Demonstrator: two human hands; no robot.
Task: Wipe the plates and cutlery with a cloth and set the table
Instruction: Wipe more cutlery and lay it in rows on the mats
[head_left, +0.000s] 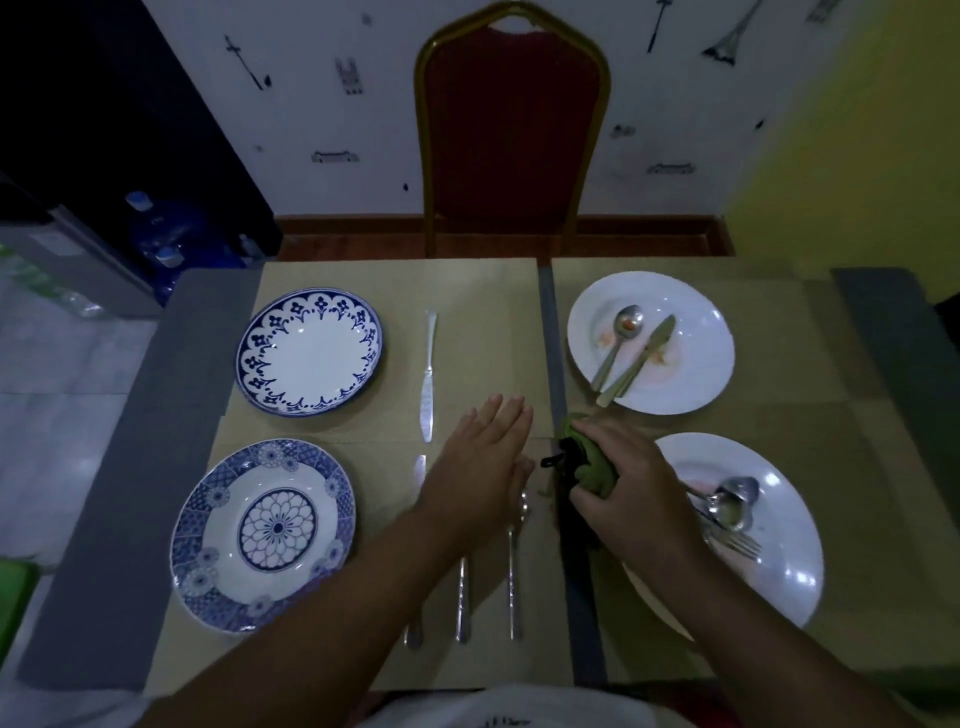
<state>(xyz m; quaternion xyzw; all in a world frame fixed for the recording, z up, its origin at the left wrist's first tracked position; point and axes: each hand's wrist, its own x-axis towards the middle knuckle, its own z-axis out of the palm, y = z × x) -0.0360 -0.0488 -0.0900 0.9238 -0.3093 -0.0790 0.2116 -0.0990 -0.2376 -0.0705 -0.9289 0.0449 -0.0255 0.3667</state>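
Table (93, 519) is crowded with plates (309, 353); green cloth (592, 462) is gripped by the right hand (634, 488), left hand (483, 457) is held flat over a spoon (512, 571).

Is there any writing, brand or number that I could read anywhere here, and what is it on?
No text here can be read with certainty.
White shirt: small dark print at the bottom edge of the picture, cut off and too blurred to read.
Grey box at the far left: a pale label, too blurred to read.
Wallpaper: small dark drawings only, no words.
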